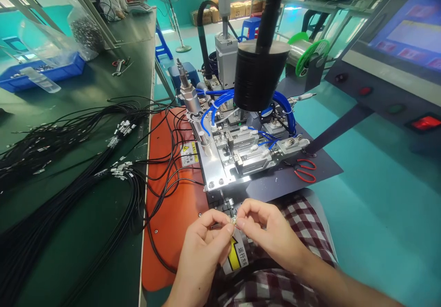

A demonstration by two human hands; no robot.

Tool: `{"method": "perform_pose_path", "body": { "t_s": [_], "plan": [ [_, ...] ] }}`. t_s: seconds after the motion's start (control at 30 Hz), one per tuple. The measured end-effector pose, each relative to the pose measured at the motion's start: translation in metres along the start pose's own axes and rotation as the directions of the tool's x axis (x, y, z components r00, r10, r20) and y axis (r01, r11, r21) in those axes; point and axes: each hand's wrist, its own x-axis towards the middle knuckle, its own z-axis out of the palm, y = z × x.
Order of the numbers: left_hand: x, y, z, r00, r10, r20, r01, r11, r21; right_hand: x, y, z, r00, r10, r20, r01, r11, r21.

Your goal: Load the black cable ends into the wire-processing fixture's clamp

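Observation:
My left hand point(206, 245) and my right hand point(267, 224) meet in front of the machine, thumbs and forefingers pinched together. Between the fingertips is a small cable end point(234, 221) with pale, yellowish thin wires, mostly covered by the fingers. A black cable point(159, 254) loops over the orange base plate and passes behind my left hand. Just beyond the fingertips is the front of the metal machine point(220, 178), with its slides and blue air tubes point(223, 99). A label with a yellow arrow point(234, 256) shows below the hands.
Bundles of black cables point(69, 206) with metal-tipped ends lie on the green table point(103, 261) at left. Red-handled pliers point(305, 170) rest at the machine's right. A black cylinder point(262, 75) hangs above it. A control panel point(386, 77) juts in from the right; a green wire spool point(312, 56) stands behind.

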Motion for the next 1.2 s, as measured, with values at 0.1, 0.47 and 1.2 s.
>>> {"method": "perform_pose_path", "body": {
  "t_s": [0.1,0.47,1.2],
  "plan": [
    [0.0,0.001,0.001,1.0,-0.008,-0.009,0.008,1.0,-0.019,0.0,0.005,0.0,0.999,0.035,0.028,-0.037,0.997,0.071],
    [0.003,0.0,-0.001,1.0,-0.007,0.018,0.007,1.0,-0.012,0.006,0.006,-0.005,0.999,-0.043,-0.018,0.042,0.998,-0.055],
    [0.024,0.0,-0.026,0.701,0.618,0.356,-0.589,0.22,0.778,0.032,0.024,-0.003,0.984,-0.119,-0.13,0.117,0.993,-0.023]
  ]
}}
